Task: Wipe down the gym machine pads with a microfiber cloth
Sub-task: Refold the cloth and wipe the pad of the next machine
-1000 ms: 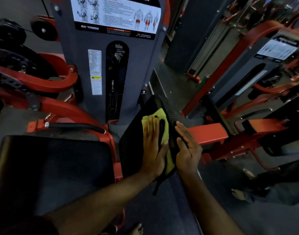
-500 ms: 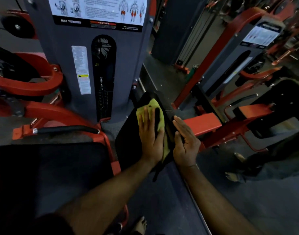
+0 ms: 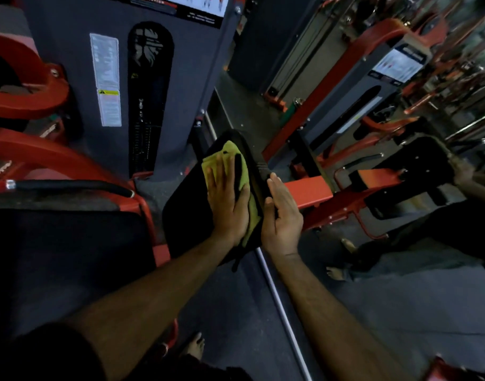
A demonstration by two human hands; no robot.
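My left hand [image 3: 228, 200] presses the cloth [image 3: 242, 171] flat on the pad [image 3: 186, 215]; my right hand [image 3: 283, 213], fingers straight, braces its edge. The cloth (loosely folded) could bunch and miss patches.

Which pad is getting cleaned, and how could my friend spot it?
Start at the tall grey weight tower. Just right of its base stands a narrow black pad. Unlike the wide black seat at left, it has a yellow-green cloth pressed flat on it by the left hand.
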